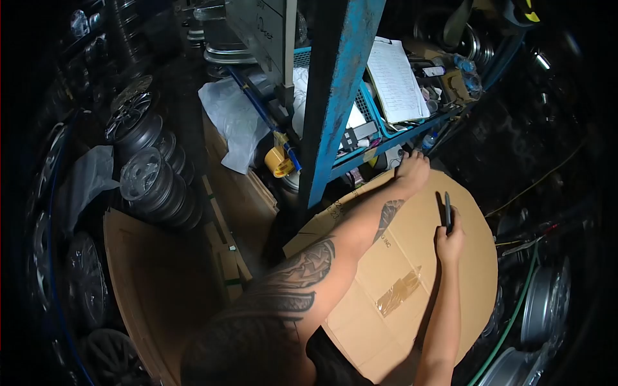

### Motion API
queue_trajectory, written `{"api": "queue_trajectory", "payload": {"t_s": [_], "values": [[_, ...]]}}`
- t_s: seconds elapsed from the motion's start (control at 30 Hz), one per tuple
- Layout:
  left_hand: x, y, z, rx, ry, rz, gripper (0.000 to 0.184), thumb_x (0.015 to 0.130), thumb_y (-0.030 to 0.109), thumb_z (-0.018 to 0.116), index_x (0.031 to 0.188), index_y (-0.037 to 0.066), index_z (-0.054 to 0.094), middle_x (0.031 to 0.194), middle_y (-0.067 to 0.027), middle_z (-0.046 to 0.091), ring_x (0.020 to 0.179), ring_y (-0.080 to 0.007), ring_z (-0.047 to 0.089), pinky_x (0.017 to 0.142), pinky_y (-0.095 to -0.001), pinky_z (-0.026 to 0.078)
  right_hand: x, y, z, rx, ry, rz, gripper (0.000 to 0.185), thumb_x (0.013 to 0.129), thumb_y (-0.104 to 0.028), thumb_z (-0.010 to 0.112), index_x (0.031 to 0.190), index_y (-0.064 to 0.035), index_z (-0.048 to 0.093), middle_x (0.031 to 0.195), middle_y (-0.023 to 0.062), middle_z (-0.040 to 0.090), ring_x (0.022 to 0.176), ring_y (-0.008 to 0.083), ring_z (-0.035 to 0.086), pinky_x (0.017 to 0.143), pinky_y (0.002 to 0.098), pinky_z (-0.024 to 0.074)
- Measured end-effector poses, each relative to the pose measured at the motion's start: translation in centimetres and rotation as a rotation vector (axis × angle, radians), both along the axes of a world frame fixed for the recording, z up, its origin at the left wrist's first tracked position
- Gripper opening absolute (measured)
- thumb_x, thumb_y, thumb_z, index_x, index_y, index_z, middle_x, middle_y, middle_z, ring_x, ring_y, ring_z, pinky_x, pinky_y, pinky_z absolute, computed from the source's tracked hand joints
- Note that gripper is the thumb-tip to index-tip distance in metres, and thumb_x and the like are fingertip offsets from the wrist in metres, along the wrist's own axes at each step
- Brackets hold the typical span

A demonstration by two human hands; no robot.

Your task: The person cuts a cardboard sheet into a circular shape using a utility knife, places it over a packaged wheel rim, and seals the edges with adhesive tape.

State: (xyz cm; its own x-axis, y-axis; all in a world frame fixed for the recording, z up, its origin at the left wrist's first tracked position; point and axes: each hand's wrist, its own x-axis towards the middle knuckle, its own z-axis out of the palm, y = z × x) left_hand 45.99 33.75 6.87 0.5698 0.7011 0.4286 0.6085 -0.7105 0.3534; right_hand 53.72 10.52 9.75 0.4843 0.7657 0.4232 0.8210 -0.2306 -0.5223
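A dark marker pen stands up out of my right hand, whose fingers are closed around it above a large brown cardboard sheet. Farther forward, my left hand is closed at the sheet's far edge. A small dark thing shows at its fingertips, too small to make out. Brown packing tape is stuck across the middle of the cardboard. My tattooed left forearm hides part of the sheet and its printing.
A blue metal post rises just past the cardboard. On the shelf beside it lie a written paper sheet and a blue basket. Yellow tape hangs near the post. Stacked wheel rims stand left; more rims lie right.
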Motion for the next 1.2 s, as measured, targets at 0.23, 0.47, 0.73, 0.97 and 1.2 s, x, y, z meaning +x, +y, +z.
{"api": "queue_trajectory", "payload": {"t_s": [0.23, 0.47, 0.73, 0.97, 1.2], "values": [[-11.5, -7.3, 1.4, 0.082, 0.329, -0.332, 0.064, 0.107, 0.044, 0.04, 0.158, 0.005, 0.04, 0.166, -0.0276, 0.029, 0.156, -0.0417, 0.024, 0.124, -0.0603, 0.018, 0.7, -1.4, -0.7, 0.096, -0.108, 0.071, 0.058, 0.082, 0.0, 0.06, 0.139, -0.0062, 0.064, 0.113, 0.0255, 0.071, 0.106, 0.0431, 0.069, 0.096, 0.0459, 0.0543], [-34.6, -13.1, 11.7, -0.634, 0.213, -0.528, 0.033, 0.101, 0.034, 0.068, 0.104, 0.002, 0.076, 0.091, -0.0105, 0.076, 0.086, -0.0269, 0.074, 0.08, -0.0381, 0.057, -2.9, 4.2, 4.3, -0.068, -0.137, 0.171, 0.041, 0.102, -0.026, 0.062, 0.143, -0.0259, 0.063, 0.1, 0.0199, 0.072, 0.092, 0.0437, 0.069, 0.082, 0.0521, 0.0548], [-39.4, 3.0, -2.6, -0.355, -0.808, 0.226, 0.053, 0.103, 0.035, 0.068, 0.139, 0.001, 0.051, 0.123, -0.0202, 0.065, 0.112, -0.0297, 0.066, 0.096, -0.0403, 0.053, -16.5, 19.6, 8.8, 0.072, -0.555, 0.635, 0.027, 0.102, -0.036, 0.061, 0.12, -0.022, 0.074, 0.116, 0.0072, 0.07, 0.119, 0.0301, 0.061, 0.103, 0.0472, 0.0439], [-41.6, 1.5, -0.1, -1.114, -1.17, -0.045, 0.034, 0.101, 0.018, 0.071, 0.126, -0.003, 0.064, 0.112, -0.0111, 0.073, 0.099, -0.0161, 0.07, 0.086, -0.0292, 0.055, -19.5, 14.9, 6.9, -0.102, -0.51, 0.626, 0.043, 0.1, -0.025, 0.059, 0.14, -0.0119, 0.059, 0.152, 0.016, 0.051, 0.144, 0.0338, 0.046, 0.118, 0.0549, 0.0326], [-40.1, -10.5, 15.1, -0.607, -0.723, 0.07, 0.021, 0.098, 0.01, 0.067, 0.107, -0.007, 0.076, 0.089, -0.0038, 0.072, 0.079, -0.0073, 0.064, 0.068, -0.0246, 0.05, -14.7, 2.8, 9.9, -0.068, -0.052, 0.904, 0.052, 0.091, -0.023, 0.075, 0.137, -0.0022, 0.061, 0.136, 0.0208, 0.065, 0.131, 0.0395, 0.059, 0.11, 0.0497, 0.0492]]}}
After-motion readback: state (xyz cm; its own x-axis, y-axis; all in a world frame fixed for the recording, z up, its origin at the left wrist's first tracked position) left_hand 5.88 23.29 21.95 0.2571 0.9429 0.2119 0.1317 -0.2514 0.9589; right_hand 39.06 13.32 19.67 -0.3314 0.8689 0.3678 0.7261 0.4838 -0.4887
